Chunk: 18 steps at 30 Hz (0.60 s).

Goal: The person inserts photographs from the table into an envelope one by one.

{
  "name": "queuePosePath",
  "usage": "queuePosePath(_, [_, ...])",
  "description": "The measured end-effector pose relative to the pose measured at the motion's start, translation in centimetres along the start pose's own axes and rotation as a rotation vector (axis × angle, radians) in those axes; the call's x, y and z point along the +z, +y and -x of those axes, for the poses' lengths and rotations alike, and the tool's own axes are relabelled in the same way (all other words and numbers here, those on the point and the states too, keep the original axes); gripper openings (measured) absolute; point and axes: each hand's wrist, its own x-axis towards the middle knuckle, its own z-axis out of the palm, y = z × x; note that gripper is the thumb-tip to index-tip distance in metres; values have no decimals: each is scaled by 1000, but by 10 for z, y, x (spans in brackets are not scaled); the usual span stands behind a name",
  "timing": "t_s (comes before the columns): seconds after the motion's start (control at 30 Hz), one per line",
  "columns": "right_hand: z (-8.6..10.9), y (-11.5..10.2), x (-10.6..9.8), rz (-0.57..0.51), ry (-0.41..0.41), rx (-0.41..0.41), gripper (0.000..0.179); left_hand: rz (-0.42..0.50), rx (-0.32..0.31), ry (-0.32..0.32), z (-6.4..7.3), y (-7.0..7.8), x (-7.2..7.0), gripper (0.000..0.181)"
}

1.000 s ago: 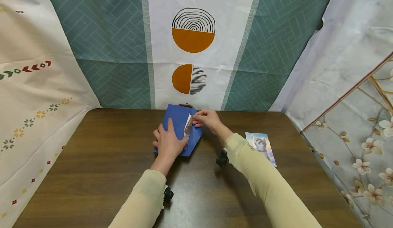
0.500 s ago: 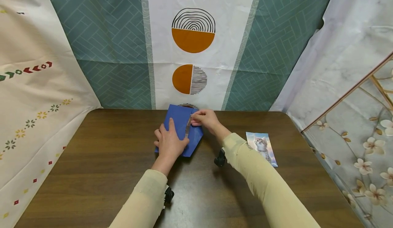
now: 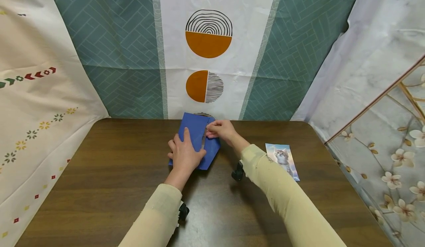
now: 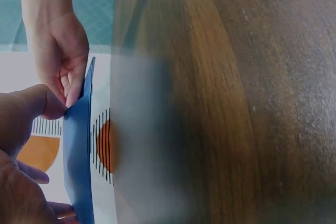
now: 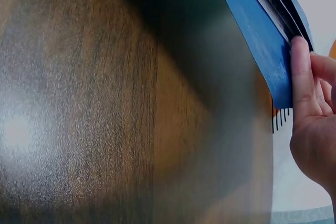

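Card slid deeper (envelope (image 3: 196, 138) flap edge)

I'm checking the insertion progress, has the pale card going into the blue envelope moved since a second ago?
Yes. The card has slid further into the blue envelope, toward the table; only a thin sliver shows.

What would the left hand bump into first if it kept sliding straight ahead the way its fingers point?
Probably the right hand, pinching the blue envelope just beyond the left hand; if it slipped past, the backdrop.
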Motion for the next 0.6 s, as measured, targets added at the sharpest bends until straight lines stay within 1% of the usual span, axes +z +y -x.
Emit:
queuePosePath(0.17, [2,-2,0,-42,-12,7,22,13,-10,0,0,0,-1,107])
queuePosePath(0.4, [5,-1,-2,-26,-67,19,20,19,-6,5,-1,1,1,108])
queuePosePath(0.5, [5,0,-2,-34,-65,10,20,24,-2,4,-1,1,2,108])
queuePosePath(0.6, [6,1,1,-49,-57,3,21,33,-16,-3,-1,1,2,108])
